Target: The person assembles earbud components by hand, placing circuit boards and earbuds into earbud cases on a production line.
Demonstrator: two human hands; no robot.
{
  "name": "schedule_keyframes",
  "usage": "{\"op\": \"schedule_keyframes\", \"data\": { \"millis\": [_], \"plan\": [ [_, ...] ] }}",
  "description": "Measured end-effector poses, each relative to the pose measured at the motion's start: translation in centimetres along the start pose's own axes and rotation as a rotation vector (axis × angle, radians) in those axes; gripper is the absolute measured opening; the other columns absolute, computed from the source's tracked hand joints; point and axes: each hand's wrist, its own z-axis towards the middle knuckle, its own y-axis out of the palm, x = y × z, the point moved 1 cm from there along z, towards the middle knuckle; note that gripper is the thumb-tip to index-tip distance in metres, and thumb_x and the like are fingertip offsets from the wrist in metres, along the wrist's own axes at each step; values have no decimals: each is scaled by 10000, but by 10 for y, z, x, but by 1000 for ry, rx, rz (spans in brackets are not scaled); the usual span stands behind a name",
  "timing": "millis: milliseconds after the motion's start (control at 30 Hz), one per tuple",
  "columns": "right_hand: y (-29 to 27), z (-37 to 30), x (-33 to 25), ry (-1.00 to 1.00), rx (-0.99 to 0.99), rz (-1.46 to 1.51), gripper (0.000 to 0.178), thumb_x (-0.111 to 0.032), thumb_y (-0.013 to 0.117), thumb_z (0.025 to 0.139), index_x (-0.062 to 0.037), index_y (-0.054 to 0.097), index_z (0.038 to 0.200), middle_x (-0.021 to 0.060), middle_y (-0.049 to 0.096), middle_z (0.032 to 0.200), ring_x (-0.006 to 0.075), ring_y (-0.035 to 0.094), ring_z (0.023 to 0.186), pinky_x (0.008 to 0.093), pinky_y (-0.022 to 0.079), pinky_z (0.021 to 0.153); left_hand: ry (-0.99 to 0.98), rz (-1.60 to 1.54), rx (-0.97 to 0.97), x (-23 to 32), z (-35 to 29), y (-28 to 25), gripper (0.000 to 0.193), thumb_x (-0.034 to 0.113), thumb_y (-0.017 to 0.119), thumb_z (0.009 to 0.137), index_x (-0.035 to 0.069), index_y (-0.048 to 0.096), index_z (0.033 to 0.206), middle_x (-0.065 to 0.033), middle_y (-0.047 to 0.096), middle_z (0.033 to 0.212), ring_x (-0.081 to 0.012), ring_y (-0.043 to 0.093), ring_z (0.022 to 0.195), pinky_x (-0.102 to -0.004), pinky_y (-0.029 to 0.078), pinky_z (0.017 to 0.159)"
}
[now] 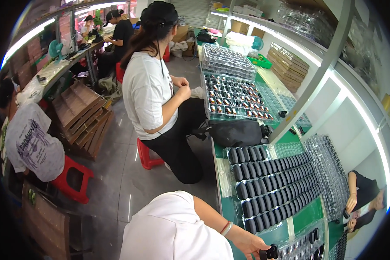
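Observation:
My left hand (249,245) reaches in at the lower edge from a white sleeve, a light bracelet and a reddish band on its wrist. Its thumb and fingers close on a small glossy black case (271,251), cut off partly by the frame's edge. Beside it lies a clear plastic tray (290,252) with several dark pieces. Beyond the hand, a larger clear tray (229,184) carries rows of rounded matte-black cases (271,184). My right hand does not show.
A black bag (236,132) lies on the green table (220,162), before a tray of small parts (238,96) and stacked clear trays (228,58). A metal post (314,78) rises there. A seated co-worker (149,91) is close on the left; another person's hands (351,203) work at far right.

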Motion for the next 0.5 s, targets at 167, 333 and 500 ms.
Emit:
{"op": "schedule_keyframes", "data": {
  "millis": [167, 333, 500],
  "plan": [
    [-14, -12, -3, -8, -95, 75, 286, -132, 639, 860, -9, 528, 1094, 115, 599, 889, 202, 580, 765, 304, 479, 695, -78, -74, -145, -27, 22, -15, 412, 421, 425, 944, 102, 471, 1201, -43, 575, 1090, -190, 565, 964, -326, 495, 706],
    [3, 7, -31, 61, 154, 16, 145, 81, 653, 720, -32, 609, 800, 91, 663, 722, 198, 618, 627, 383, 522, 776, -20, 942, 42, 12, 8, 12, 443, 64, 726, 699, 14, 568, 1110, -71, 668, 886, -122, 592, 825, -275, 485, 748],
    [-7, 24, -19, 116, 170, 100, 179, 129, 658, 683, -13, 628, 787, 114, 670, 765, 185, 632, 713, 368, 502, 820, -241, 10, 132, 25, 30, 9, 408, 140, 594, 848, 13, 501, 1225, -92, 581, 1133, -175, 588, 865, -310, 513, 726]
  ]
}}
